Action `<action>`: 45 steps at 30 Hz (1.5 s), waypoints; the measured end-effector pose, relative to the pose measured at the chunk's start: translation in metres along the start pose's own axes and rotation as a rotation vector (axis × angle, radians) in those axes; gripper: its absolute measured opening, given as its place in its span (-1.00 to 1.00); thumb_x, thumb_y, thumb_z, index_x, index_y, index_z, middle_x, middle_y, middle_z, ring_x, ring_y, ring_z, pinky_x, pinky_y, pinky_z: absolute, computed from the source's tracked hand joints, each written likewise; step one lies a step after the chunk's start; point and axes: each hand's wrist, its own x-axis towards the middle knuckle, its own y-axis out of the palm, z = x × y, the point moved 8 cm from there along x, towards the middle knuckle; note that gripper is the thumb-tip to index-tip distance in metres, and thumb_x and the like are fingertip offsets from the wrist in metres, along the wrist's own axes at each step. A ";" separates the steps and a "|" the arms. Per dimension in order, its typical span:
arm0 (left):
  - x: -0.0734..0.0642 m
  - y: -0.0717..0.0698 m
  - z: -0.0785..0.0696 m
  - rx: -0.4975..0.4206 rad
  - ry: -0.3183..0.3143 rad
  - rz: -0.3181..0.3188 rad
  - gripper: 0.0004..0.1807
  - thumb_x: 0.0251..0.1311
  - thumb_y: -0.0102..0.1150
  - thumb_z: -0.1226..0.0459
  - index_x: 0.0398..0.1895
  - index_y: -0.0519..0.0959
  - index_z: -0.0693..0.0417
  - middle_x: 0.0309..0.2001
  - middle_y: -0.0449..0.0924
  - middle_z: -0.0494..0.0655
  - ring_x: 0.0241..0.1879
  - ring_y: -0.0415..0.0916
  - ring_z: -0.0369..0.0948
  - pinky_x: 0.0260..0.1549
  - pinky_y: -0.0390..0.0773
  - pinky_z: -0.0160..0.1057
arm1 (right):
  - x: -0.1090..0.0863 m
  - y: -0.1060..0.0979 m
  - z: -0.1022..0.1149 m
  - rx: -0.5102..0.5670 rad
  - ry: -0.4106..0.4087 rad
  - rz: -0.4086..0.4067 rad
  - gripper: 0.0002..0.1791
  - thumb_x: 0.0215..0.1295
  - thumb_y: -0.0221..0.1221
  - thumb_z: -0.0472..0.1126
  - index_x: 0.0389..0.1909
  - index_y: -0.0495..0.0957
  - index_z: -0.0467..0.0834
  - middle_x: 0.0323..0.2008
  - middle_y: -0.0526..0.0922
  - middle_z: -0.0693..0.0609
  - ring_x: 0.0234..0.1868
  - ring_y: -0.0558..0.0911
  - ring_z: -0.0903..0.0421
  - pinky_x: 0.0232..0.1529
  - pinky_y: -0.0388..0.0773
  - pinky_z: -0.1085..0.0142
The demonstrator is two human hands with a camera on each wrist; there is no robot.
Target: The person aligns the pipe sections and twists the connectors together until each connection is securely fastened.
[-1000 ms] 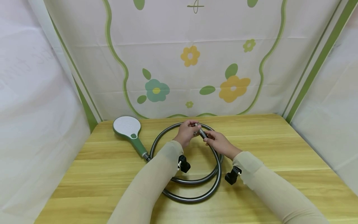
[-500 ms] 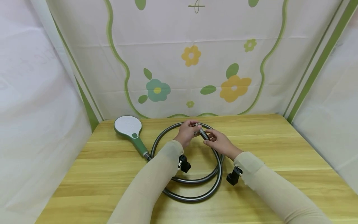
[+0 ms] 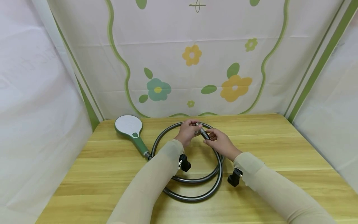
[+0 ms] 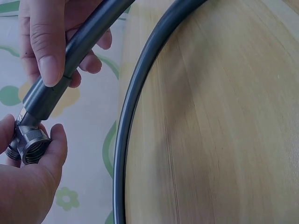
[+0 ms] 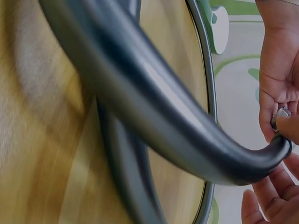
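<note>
A dark grey shower hose (image 3: 193,180) lies coiled on the wooden table (image 3: 279,146), joined to a green shower head with a white face (image 3: 128,126) at the back left. Its free end is lifted between both hands. My left hand (image 3: 194,127) pinches the metal nut (image 4: 28,142) at the hose's tip. My right hand (image 3: 209,138) grips the dark sleeve (image 4: 51,93) just behind the nut, thumb (image 4: 44,44) on top. In the right wrist view the hose (image 5: 154,116) sweeps close and blurred, with the left hand (image 5: 280,70) at the nut (image 5: 280,116).
White cloth with a flower print (image 3: 193,71) hangs behind the table, and plain white cloth (image 3: 36,109) closes both sides. Black wrist camera mounts (image 3: 184,163) sit under each forearm. The hose's loop (image 4: 135,102) curves over bare wood (image 4: 219,121).
</note>
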 end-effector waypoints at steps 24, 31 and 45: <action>0.002 -0.002 0.005 0.016 0.019 0.004 -0.69 0.29 0.18 0.38 0.09 0.50 0.19 -0.13 0.51 0.01 -0.19 0.54 -0.16 -0.09 0.62 -0.17 | 0.000 0.000 0.001 -0.003 -0.010 -0.029 -0.58 0.31 0.23 -0.22 0.15 0.47 -0.25 -0.18 0.59 -0.12 -0.21 0.58 0.02 -0.29 0.58 0.23; 0.001 -0.002 0.005 0.011 0.015 0.004 -0.67 0.30 0.17 0.37 0.11 0.49 0.19 -0.14 0.48 0.00 -0.19 0.53 -0.16 -0.06 0.61 -0.14 | 0.002 0.000 0.000 0.017 -0.007 -0.010 -0.57 0.31 0.22 -0.22 0.16 0.46 -0.26 -0.18 0.59 -0.12 -0.22 0.59 0.04 -0.30 0.59 0.23; 0.002 -0.001 0.003 -0.002 0.011 0.002 -0.71 0.29 0.19 0.37 0.06 0.51 0.17 -0.16 0.50 -0.02 -0.22 0.52 -0.18 -0.12 0.63 -0.20 | 0.004 -0.004 0.001 0.012 -0.016 -0.019 -0.61 0.31 0.23 -0.21 0.10 0.50 -0.29 -0.22 0.61 -0.12 -0.27 0.59 0.06 -0.34 0.57 0.27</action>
